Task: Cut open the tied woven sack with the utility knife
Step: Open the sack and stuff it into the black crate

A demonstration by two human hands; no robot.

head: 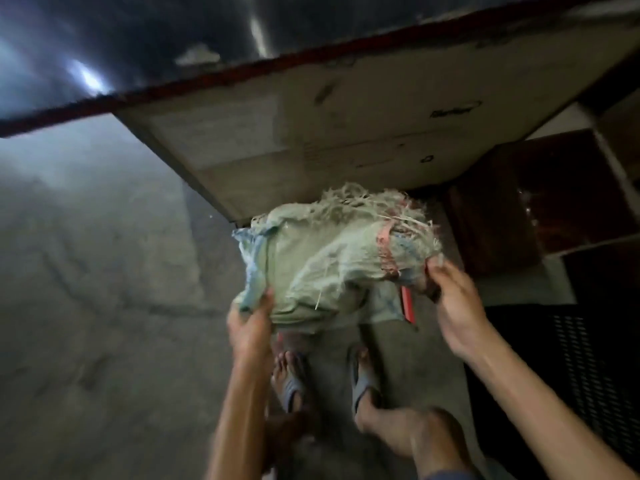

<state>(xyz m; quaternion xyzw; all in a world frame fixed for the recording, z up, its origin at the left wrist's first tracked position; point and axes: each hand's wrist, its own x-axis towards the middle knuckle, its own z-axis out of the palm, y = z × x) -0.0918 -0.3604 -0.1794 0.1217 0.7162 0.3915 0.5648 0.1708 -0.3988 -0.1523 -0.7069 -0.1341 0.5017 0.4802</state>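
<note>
- Woven sack (332, 258), one only, is held up over the person's two sandalled feet (363, 379), just before a pale board (346, 133).
- Left hand (251, 323) has its grip closed on the sack's near left corner; right hand (453, 303) pinches the tied right end.
- A red utility knife (408, 304), apparently one, shows under the right end; who holds it is unclear.
- Best set the sack down steady, then cut beside the red tie (384, 244), away from the fingers.

Both bare arms reach up from the bottom of the frame toward its middle. The left hand (250, 323) sits left of centre, fingers curled and clenched on the sack (332, 258) at its lower left corner. The right hand (453, 306) sits right of centre, back facing up, fingers pinching the sack's right end. Two sandalled feet (363, 382) stand between the forearms, low in the frame.
</note>
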